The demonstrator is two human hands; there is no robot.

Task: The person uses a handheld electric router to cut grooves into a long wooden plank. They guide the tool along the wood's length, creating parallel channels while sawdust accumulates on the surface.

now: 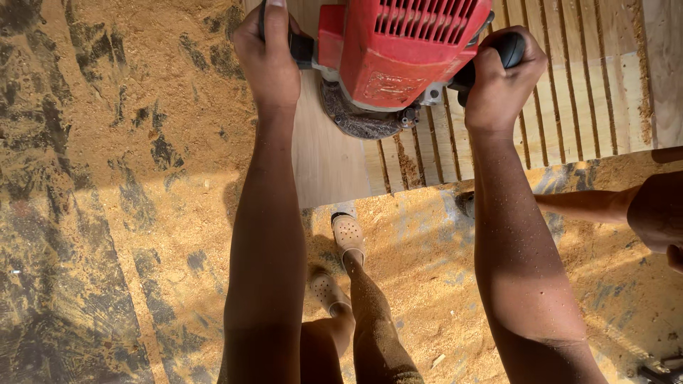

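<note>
A red power router stands on a pale wooden board at the top of the head view. My left hand is shut on its black left handle. My right hand is shut on its black right handle. The router's dark round base rests on the board at the edge of the grooved part. To the right of the base, several parallel grooves run along the board. The board left of the base is smooth.
Sawdust covers the dark floor all around. My feet in pale perforated clogs stand below the board's near edge. Another person's leg reaches in from the right, beside the board.
</note>
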